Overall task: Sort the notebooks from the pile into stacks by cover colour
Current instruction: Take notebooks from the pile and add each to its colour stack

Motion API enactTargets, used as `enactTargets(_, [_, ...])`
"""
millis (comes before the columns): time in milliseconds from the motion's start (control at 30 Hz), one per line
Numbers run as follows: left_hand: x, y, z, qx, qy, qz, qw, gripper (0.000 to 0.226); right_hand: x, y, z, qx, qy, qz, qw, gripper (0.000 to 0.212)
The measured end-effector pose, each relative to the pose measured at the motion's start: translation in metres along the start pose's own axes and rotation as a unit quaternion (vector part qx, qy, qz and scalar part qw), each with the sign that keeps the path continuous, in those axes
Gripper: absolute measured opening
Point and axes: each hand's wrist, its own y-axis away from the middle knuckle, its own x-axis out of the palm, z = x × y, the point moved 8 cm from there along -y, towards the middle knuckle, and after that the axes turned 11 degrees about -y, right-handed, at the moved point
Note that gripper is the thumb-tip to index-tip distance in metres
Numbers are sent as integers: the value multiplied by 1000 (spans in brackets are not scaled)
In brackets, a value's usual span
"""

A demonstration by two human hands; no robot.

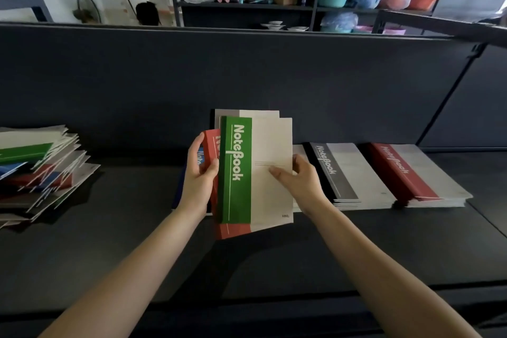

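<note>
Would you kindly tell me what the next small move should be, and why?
Probably the right hand should slide the green notebook off the fan the left hand holds, since it pinches that cover's edge. A grey stack and a red stack lie to the right; no green stack shows, so it likely needs its own spot.

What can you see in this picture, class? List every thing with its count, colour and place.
green notebook: one, green band, front of the held fan, centre
red notebook: one, red band, behind the green
blue notebook: one, blue, mostly hidden behind the red
mixed pile: one, green, blue, red, table's left
grey stack: one, grey bands, right of centre
red stack: one, red bands, far right
table: one, dark
shelves: dark, background
left hand: grips the fan, thumb on red notebook
right hand: pinches green notebook's right edge
</note>
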Motion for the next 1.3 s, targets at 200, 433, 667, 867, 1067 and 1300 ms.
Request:
enactTargets(200, [17,11,-1,-1,-13,-17,1000,56,-36,-8,4,-42,57,-53,996,12])
enactTargets(433, [-10,19,8,-23,-36,-89,995,55,-70,-32,1,-48,115,-81,989,25])
enactTargets(667, [-52,32,2,-27,-39,-166,985,51,-59,-51,-7,-21,202,-44,978,60])
enactTargets(867, [-55,41,2,-32,-34,-161,986,51,-46,-57,-27,21,232,-27,972,71])
enactTargets(1067, [-30,48,5,-37,-32,-131,990,51,-40,-51,-17,-26,298,-11,954,65])
enactTargets(1300, [16,42,2,-19,-66,-102,992,54,-39,-13,-3,-68,133,-11,989,37])
